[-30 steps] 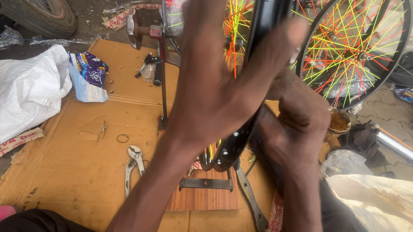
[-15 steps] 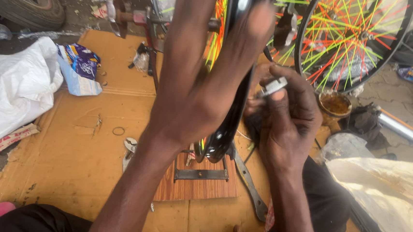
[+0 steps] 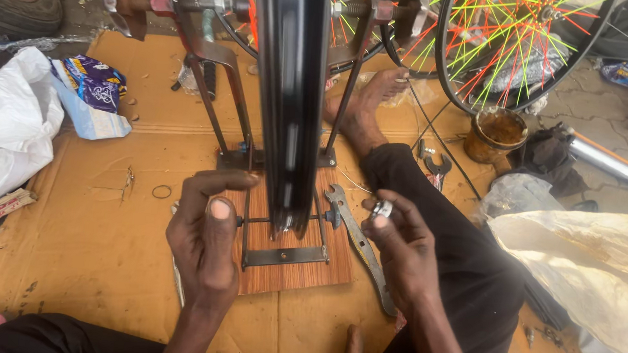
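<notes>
Two hands are held beside a black wheel rim [image 3: 290, 101] upright in a truing stand [image 3: 283, 255]: left hand [image 3: 206, 239] loosely curled, empty; a small metal piece [image 3: 382, 208] is pinched by right hand [image 3: 398, 241].

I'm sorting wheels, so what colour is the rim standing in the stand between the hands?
Black: the rim is glossy black, seen clearest in the head view.

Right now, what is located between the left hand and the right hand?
In the head view, the black wheel rim stands upright in the metal truing stand between the left hand and the right hand; a flat wrench lies beside it.
</notes>
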`<state>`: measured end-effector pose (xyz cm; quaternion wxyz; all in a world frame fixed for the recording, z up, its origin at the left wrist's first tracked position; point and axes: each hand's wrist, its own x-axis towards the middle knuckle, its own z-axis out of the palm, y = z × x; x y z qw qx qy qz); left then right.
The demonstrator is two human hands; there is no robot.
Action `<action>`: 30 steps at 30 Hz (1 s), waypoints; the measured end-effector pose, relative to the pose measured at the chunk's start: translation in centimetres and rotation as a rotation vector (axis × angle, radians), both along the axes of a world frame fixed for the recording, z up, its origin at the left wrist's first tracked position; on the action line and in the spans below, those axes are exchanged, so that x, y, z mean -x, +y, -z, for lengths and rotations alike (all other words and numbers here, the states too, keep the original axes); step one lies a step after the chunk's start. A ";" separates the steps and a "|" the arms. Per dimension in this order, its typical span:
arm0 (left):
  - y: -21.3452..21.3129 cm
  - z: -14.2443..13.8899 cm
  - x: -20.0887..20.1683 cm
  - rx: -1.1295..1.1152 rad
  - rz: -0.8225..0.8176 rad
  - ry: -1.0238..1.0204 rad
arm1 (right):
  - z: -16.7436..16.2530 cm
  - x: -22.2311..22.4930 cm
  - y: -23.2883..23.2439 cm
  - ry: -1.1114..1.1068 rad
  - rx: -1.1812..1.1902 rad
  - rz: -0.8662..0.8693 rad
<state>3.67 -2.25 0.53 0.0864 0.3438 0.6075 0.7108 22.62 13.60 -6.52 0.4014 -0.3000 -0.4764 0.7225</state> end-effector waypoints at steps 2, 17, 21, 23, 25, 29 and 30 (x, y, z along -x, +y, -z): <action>0.1 0.2 -0.1 -0.082 0.031 0.157 | 0.5 0.2 -0.5 -0.079 -0.017 -0.019; -0.1 -0.6 -0.6 -0.068 -0.038 0.510 | 1.8 0.6 -0.6 -0.284 0.007 -0.041; 0.3 -0.4 -0.7 -0.067 -0.091 0.614 | 1.9 0.5 -0.6 -0.322 0.006 -0.050; 0.3 -0.4 -0.8 -0.057 -0.113 0.648 | 1.8 0.5 -0.7 -0.331 0.005 -0.062; 0.2 -0.5 -0.9 -0.046 -0.096 0.633 | 1.7 0.6 -0.9 -0.350 0.010 -0.059; 0.1 -0.4 -0.8 -0.003 -0.086 0.634 | 1.7 0.7 -1.0 -0.396 0.001 -0.060; 0.1 -0.4 -0.8 0.011 -0.108 0.665 | 1.8 0.7 -1.0 -0.388 0.005 -0.062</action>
